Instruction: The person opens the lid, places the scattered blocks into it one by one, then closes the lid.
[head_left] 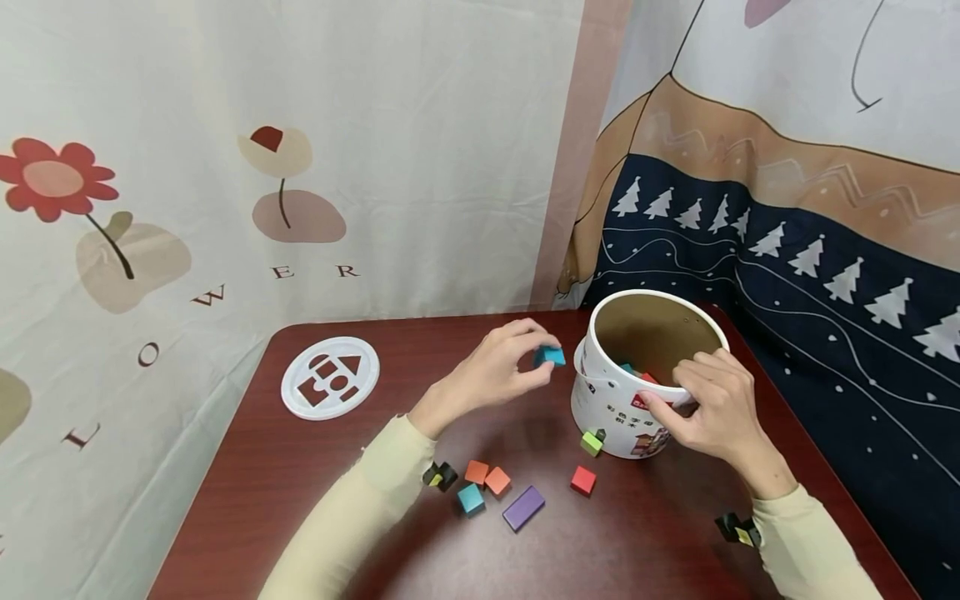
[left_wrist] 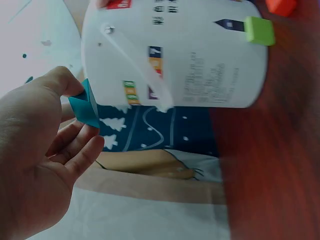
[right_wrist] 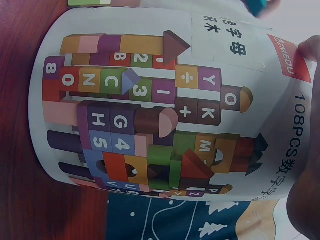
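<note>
My left hand [head_left: 495, 367] pinches a blue block [head_left: 551, 357] between thumb and fingertips, just left of the white bucket [head_left: 611, 408]. In the left wrist view this blue block [left_wrist: 86, 106] has a triangular face and overlaps the bucket's rim side. With the right hand [head_left: 716, 408] I grip the bucket's near right rim, thumb outside and fingers over the edge. The bucket stands upright, its printed wall towards me, and a few blocks, one red [head_left: 649, 378], show inside. A green block [head_left: 592, 443] lies at its foot.
Loose on the dark red table [head_left: 420, 567] lie a red block [head_left: 582, 480], a purple oblong block [head_left: 523, 508], two orange blocks [head_left: 476, 472] and a blue cube [head_left: 471, 499]. A white round lid with shaped holes [head_left: 366, 382] lies at the back left. Printed curtains [head_left: 450, 167] hang behind.
</note>
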